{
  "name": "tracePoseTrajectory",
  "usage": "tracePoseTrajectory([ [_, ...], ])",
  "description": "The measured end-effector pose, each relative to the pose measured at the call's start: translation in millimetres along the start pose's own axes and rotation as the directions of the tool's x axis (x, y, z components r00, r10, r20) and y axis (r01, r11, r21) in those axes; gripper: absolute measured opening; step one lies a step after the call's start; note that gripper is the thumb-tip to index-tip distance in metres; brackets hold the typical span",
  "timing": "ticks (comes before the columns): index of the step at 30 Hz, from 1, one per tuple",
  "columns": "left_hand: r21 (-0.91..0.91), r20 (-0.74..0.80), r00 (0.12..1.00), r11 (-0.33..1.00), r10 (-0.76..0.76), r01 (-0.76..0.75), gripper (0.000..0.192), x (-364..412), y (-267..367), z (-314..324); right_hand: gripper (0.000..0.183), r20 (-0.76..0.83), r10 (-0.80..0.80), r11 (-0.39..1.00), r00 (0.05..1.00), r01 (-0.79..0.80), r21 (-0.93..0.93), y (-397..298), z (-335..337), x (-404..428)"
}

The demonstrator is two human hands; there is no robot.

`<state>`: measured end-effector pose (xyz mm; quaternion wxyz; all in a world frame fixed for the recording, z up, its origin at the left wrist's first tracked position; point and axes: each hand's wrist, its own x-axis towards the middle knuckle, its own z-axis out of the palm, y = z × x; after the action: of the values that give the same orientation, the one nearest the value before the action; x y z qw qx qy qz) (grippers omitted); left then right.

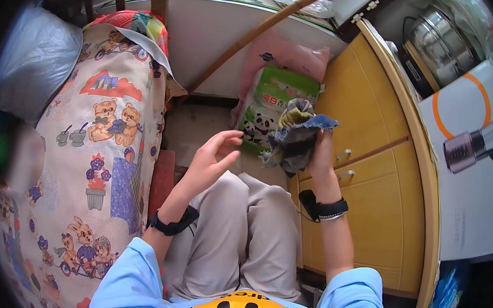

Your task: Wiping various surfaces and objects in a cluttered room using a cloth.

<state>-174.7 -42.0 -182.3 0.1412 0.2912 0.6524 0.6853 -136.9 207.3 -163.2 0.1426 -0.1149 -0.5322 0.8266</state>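
Note:
My right hand (323,150) is raised beside the yellow cabinet and grips a bunched cloth (294,143). The cloth has frayed blue denim edges, dark patches and a yellowish fold on top. My left hand (213,162) is held above my knees with its fingers apart and nothing in it. A gap separates it from the cloth. Behind the cloth, a green package (286,86) printed with pandas and writing leans on a pink package (283,50); the cloth hides part of the green one.
A bear-print cover (95,148) drapes the long seat or bed at left. A wooden pole (253,36) slants across the back. At right stands a yellow cabinet (367,103) with metal handles. A steel pot (440,41) and a box with a blender picture (470,189) are beyond it.

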Motion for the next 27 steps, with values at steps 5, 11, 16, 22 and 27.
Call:
tracePoseTrajectory([
  [5, 0.169, 0.057, 0.974, 0.959, 0.221, -0.228, 0.04, 36.3, 31.8, 58.5, 0.048, 0.154, -0.113, 0.994, 0.982, 0.111, 0.02, -21.6, -6.6, -18.4],
  [11, 0.295, 0.092, 0.97, 0.924, 0.224, -0.241, 0.026, 91.6, 14.8, 89.7, 0.043, 0.129, -0.172, 0.975, 0.977, 0.187, -0.12, -31.8, -21.2, -14.7],
  [16, 0.136, -0.105, 0.984, 0.982, 0.145, -0.13, 0.019, 132.4, -23.4, 83.5, 0.056, 0.075, -0.322, 0.868, 0.944, 0.325, -0.376, -8.8, -59.8, 21.1],
  [22, 0.011, -0.177, 0.959, 0.974, -0.222, 0.228, 0.022, 147.8, -51.6, 47.5, 0.052, -0.034, -0.263, 0.856, 0.964, 0.216, -0.47, 4.1, -71.5, 67.8],
  [27, -0.239, -0.184, 0.862, 0.872, -0.473, 0.427, 0.021, 144.2, -80.7, 50.0, 0.049, -0.001, -0.219, 0.718, 0.976, 0.161, -0.677, 23.6, -83.5, 87.7],
])
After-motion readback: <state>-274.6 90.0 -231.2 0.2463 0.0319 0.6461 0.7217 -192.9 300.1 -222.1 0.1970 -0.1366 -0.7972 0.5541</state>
